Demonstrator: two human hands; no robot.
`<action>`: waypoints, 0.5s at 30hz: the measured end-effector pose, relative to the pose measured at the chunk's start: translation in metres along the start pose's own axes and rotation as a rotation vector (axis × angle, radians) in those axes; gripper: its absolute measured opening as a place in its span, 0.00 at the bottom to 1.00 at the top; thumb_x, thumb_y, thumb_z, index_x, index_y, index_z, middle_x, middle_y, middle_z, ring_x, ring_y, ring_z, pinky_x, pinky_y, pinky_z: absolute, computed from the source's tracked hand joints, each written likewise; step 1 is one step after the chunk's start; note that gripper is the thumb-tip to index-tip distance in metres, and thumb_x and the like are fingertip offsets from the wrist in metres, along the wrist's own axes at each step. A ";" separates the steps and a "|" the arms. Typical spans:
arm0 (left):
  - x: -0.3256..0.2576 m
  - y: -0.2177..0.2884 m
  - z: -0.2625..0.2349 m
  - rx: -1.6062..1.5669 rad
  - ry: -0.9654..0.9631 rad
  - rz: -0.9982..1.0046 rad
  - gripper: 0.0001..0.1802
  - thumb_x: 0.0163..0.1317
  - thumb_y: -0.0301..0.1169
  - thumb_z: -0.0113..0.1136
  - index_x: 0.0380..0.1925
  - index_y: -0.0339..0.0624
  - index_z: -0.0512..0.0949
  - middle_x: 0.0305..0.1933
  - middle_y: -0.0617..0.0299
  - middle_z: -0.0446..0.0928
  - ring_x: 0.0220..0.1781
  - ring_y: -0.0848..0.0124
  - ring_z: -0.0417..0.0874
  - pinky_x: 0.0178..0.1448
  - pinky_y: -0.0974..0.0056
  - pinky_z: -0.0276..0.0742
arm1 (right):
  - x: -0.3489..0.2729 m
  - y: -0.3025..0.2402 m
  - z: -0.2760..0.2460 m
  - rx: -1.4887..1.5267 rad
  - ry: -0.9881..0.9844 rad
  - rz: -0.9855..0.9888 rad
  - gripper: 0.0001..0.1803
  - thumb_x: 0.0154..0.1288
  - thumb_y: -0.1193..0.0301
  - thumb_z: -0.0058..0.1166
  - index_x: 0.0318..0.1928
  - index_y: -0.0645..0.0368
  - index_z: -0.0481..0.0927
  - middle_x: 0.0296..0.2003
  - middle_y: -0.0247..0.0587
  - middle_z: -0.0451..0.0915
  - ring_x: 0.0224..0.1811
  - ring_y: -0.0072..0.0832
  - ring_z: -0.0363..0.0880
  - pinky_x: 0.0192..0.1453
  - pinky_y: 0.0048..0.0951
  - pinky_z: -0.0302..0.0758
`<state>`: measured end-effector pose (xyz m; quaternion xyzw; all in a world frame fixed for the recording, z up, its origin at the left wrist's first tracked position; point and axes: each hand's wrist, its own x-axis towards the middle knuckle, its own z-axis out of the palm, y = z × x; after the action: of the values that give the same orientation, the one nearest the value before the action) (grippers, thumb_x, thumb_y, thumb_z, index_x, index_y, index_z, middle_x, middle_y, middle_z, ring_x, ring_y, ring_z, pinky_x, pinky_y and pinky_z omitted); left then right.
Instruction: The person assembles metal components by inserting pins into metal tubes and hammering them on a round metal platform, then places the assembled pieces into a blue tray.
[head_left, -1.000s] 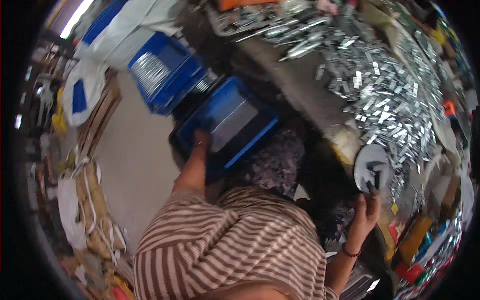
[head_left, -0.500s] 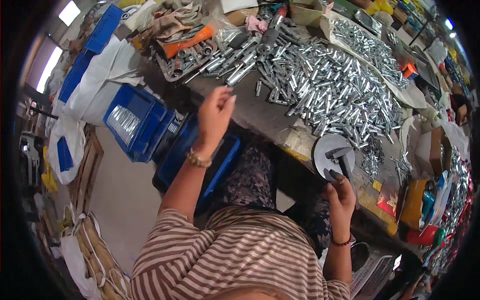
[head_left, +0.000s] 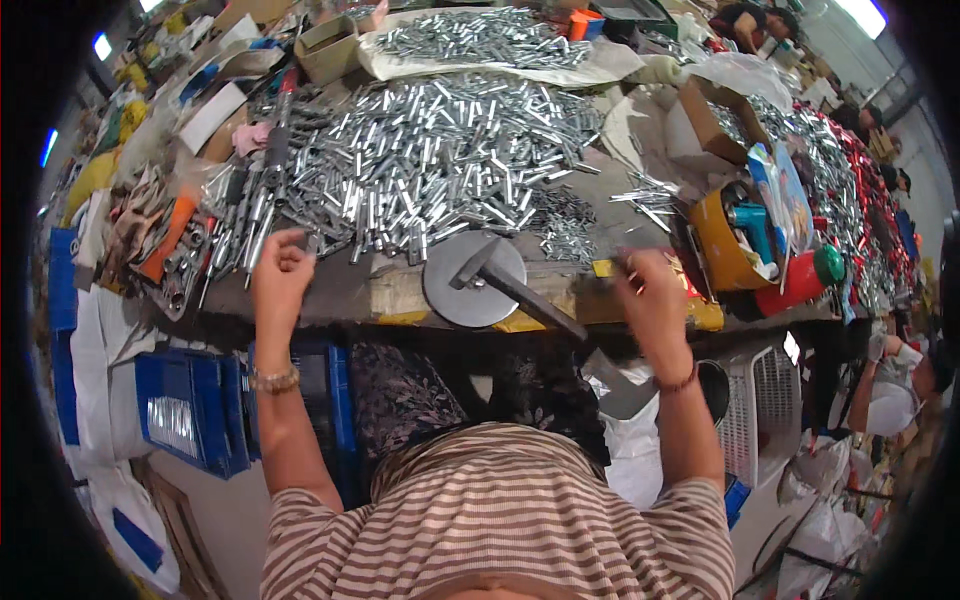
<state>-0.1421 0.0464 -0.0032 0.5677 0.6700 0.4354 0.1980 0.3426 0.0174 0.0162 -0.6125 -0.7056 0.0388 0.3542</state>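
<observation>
Metal tubes [head_left: 440, 170] lay heaped just beyond my left hand [head_left: 280, 275], loosely curled, empty; my right hand [head_left: 650, 300] gripped something small I couldn't make out.

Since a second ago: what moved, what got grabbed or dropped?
The left hand rose from the blue bins to the bench edge by the pile of metal tubes. The right hand left the round metal disc and moved right. Nothing visibly gripped. Tube pile and disc stayed put.

A long worn workbench [head_left: 330, 290] runs across the view, cluttered end to end. Blue plastic crates [head_left: 185, 415] sit on the pale floor [head_left: 215, 530] below. Bright ceiling lights [head_left: 860, 12] glare at the upper corners, busy workshop all around.
</observation>
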 end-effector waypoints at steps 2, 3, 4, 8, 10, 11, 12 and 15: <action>-0.018 0.036 0.015 -0.108 -0.088 -0.021 0.18 0.60 0.20 0.67 0.52 0.39 0.81 0.33 0.67 0.78 0.36 0.80 0.77 0.40 0.72 0.74 | 0.029 0.030 -0.005 -0.288 0.001 0.049 0.08 0.61 0.73 0.66 0.39 0.58 0.81 0.37 0.47 0.81 0.38 0.47 0.85 0.41 0.47 0.80; -0.028 0.051 0.023 -0.100 -0.158 0.034 0.17 0.60 0.18 0.66 0.49 0.39 0.83 0.35 0.67 0.78 0.36 0.81 0.77 0.41 0.74 0.73 | 0.040 0.047 0.000 -0.350 0.022 0.081 0.10 0.60 0.74 0.66 0.41 0.57 0.81 0.39 0.46 0.82 0.41 0.47 0.85 0.42 0.48 0.80; -0.036 0.064 0.032 -0.094 -0.228 0.091 0.15 0.59 0.17 0.66 0.47 0.39 0.84 0.36 0.67 0.78 0.37 0.82 0.77 0.41 0.75 0.73 | 0.049 0.062 0.003 -0.353 0.029 0.083 0.10 0.60 0.74 0.66 0.41 0.57 0.81 0.39 0.46 0.82 0.41 0.47 0.85 0.42 0.48 0.80; -0.056 0.103 0.057 -0.124 -0.434 0.262 0.12 0.60 0.19 0.66 0.44 0.39 0.85 0.39 0.64 0.79 0.39 0.76 0.80 0.45 0.69 0.78 | 0.072 0.091 0.013 -0.557 -0.037 -0.008 0.12 0.62 0.75 0.60 0.47 0.56 0.78 0.43 0.44 0.83 0.48 0.47 0.85 0.47 0.47 0.83; -0.059 0.105 0.071 -0.026 -0.465 0.365 0.12 0.59 0.21 0.67 0.44 0.40 0.85 0.40 0.61 0.81 0.39 0.70 0.84 0.45 0.66 0.81 | 0.076 0.100 0.014 -0.622 -0.065 -0.076 0.09 0.65 0.77 0.56 0.45 0.56 0.78 0.44 0.44 0.83 0.48 0.46 0.85 0.47 0.45 0.84; -0.058 0.105 0.074 -0.013 -0.441 0.370 0.12 0.59 0.21 0.67 0.44 0.40 0.85 0.40 0.61 0.81 0.39 0.70 0.84 0.45 0.66 0.81 | 0.074 0.098 0.012 -0.639 -0.078 -0.094 0.09 0.65 0.79 0.54 0.44 0.55 0.78 0.44 0.44 0.82 0.49 0.44 0.84 0.48 0.43 0.84; -0.059 0.105 0.077 0.022 -0.497 0.392 0.11 0.59 0.22 0.67 0.43 0.41 0.85 0.40 0.60 0.81 0.40 0.66 0.84 0.46 0.63 0.81 | 0.074 0.098 0.015 -0.616 -0.077 -0.117 0.09 0.65 0.79 0.54 0.44 0.55 0.78 0.44 0.44 0.82 0.49 0.44 0.84 0.48 0.43 0.84; -0.064 0.103 0.082 0.075 -0.529 0.452 0.10 0.60 0.26 0.68 0.43 0.44 0.86 0.40 0.58 0.80 0.42 0.60 0.84 0.48 0.58 0.81 | 0.072 0.100 0.011 -0.615 -0.145 -0.161 0.09 0.65 0.78 0.54 0.45 0.54 0.78 0.43 0.43 0.82 0.50 0.43 0.84 0.48 0.43 0.84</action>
<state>-0.0017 0.0139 0.0206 0.8017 0.4684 0.2812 0.2424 0.4206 0.1098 -0.0082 -0.6288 -0.7536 -0.1610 0.1034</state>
